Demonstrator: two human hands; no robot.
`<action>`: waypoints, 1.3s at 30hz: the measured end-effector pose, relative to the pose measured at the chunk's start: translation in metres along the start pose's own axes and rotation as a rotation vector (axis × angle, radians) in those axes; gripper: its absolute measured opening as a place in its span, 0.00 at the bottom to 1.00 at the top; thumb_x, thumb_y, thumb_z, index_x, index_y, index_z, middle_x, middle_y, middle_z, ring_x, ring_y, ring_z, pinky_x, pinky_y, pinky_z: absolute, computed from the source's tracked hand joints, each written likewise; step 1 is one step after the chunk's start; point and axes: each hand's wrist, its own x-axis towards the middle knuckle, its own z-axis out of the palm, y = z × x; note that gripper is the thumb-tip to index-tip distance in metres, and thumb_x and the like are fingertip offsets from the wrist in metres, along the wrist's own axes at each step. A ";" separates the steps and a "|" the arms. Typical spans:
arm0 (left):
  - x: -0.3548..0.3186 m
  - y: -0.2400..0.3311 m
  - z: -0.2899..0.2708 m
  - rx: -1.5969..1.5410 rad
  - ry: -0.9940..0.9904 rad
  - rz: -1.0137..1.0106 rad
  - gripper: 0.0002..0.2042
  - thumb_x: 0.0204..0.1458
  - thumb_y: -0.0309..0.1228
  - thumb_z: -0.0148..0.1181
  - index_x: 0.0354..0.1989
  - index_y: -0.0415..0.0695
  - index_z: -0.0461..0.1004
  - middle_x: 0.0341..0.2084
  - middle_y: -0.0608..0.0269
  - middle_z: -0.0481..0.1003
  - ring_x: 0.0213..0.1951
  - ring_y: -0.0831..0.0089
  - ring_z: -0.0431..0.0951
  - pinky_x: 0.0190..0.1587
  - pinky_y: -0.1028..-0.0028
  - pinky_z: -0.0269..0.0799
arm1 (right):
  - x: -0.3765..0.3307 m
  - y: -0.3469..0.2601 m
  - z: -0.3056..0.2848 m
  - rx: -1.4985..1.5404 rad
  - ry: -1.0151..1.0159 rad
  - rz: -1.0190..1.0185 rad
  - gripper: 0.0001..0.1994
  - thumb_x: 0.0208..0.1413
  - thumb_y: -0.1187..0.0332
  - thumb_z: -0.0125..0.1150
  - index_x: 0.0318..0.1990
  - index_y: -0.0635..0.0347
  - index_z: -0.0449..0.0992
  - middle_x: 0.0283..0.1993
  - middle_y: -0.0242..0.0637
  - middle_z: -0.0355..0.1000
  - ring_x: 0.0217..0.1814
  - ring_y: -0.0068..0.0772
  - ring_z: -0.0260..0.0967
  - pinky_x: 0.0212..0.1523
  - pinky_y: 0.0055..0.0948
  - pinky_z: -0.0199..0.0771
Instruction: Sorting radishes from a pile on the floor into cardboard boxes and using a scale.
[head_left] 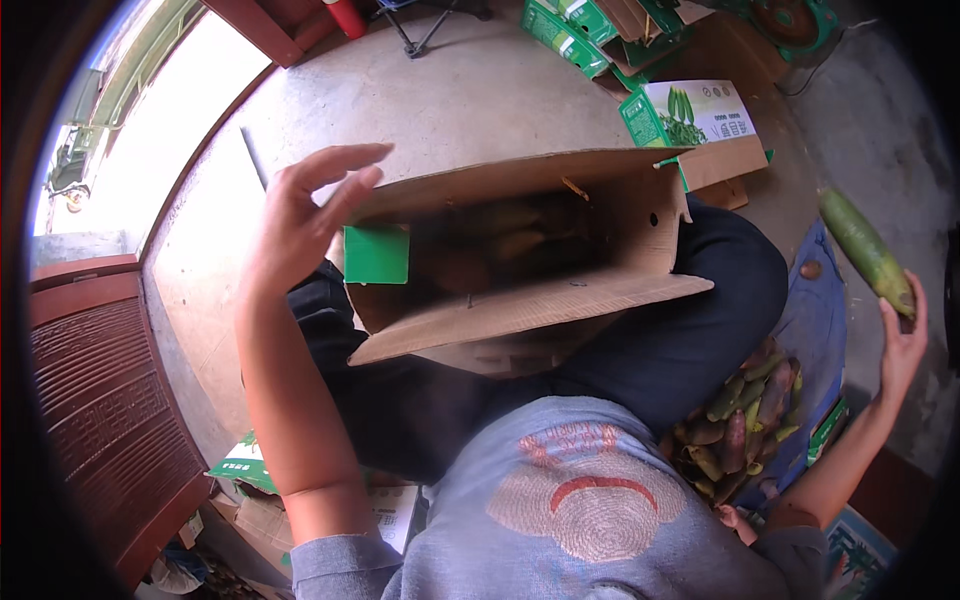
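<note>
An open cardboard box [530,305] rests across my crossed legs, its long flaps spread and a small green flap [377,254] at its left end. Inside it, in shadow, lie several dim yellowish-brown long shapes [520,235] that I cannot make out clearly. My left hand [310,205] is raised at the box's left end, fingers stretched and apart, with nothing in it. Far out to the right, my right hand [903,330] grips the lower end of a long, thick green gourd [860,240], which tilts up and to the left.
A heap of purple, green and yellowish long produce [740,425] lies beside a blue sheet [815,345] at right. A white-and-green printed carton [700,112] stands beyond the box, with green cartons [575,40] behind. A red wooden panel [115,390] is at left.
</note>
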 end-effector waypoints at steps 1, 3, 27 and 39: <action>0.000 0.006 0.001 0.082 -0.002 0.033 0.15 0.64 0.36 0.59 0.53 0.41 0.80 0.48 0.58 0.81 0.51 0.68 0.79 0.54 0.67 0.73 | 0.009 -0.033 -0.004 -0.006 0.001 -0.013 0.25 0.58 0.75 0.67 0.63 0.65 0.69 0.62 0.41 0.70 0.62 0.37 0.69 0.65 0.34 0.66; 0.001 0.013 0.006 0.227 0.024 0.133 0.13 0.61 0.33 0.62 0.50 0.40 0.81 0.45 0.53 0.82 0.46 0.63 0.82 0.51 0.67 0.75 | 0.019 -0.083 0.002 0.090 -0.097 -0.185 0.28 0.56 0.71 0.70 0.64 0.65 0.68 0.63 0.41 0.69 0.64 0.36 0.68 0.66 0.35 0.65; -0.004 0.003 0.012 0.193 0.016 0.132 0.11 0.57 0.30 0.65 0.44 0.37 0.83 0.43 0.54 0.82 0.45 0.63 0.83 0.50 0.68 0.76 | -0.009 -0.194 0.155 0.359 -0.055 -0.441 0.26 0.60 0.82 0.57 0.67 0.64 0.64 0.63 0.49 0.70 0.55 0.33 0.75 0.52 0.32 0.76; -0.003 -0.049 -0.013 -0.040 0.289 0.107 0.28 0.70 0.51 0.38 0.58 0.40 0.76 0.59 0.47 0.73 0.66 0.56 0.69 0.70 0.52 0.60 | -0.160 0.140 0.163 0.141 -0.174 0.386 0.17 0.63 0.76 0.58 0.59 0.60 0.73 0.37 0.40 0.76 0.37 0.23 0.74 0.39 0.26 0.78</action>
